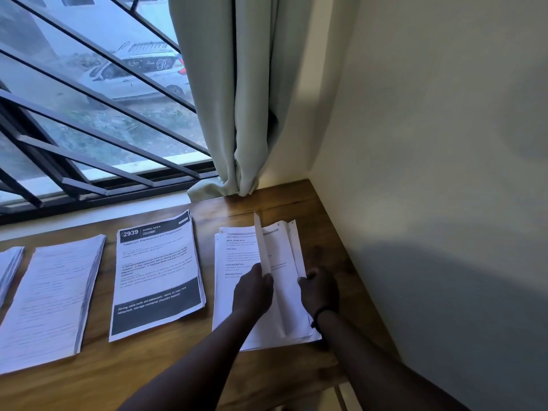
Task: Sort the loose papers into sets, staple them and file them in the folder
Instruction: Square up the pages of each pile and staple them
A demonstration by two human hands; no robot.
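A person's left hand [254,287] pinches the near part of a single sheet [262,247] between thumb and fingers, the page standing almost on edge above the rightmost stack of papers [237,292], while the right hand [318,287], a dark band [321,312] at its wrist, curls its fingers round the right edge of the upper pages of that same stack, which are lifted slightly off the ones below. The stack lies directly under both hands on a wooden table [148,375], close to the corner where the table meets a pale wall [430,143]; its printed headings are too small and blurred to read in full. To the left, just apart from it, lies a second stack [157,277] whose top page bears a dark banner numbered 2939 and the words "Dining Area"; further left sits a third stack [50,298] with faint lines of text showing through, and beyond it a fourth [10,268], cut off by the frame's left edge. The fingertips of both hands are partly hidden behind paper, so how many pages the right hand holds cannot be told. Behind the table, a pale green curtain [237,99] hangs bunched onto the sill beside a barred window [89,114], through which parked cars [133,75] show hazily.
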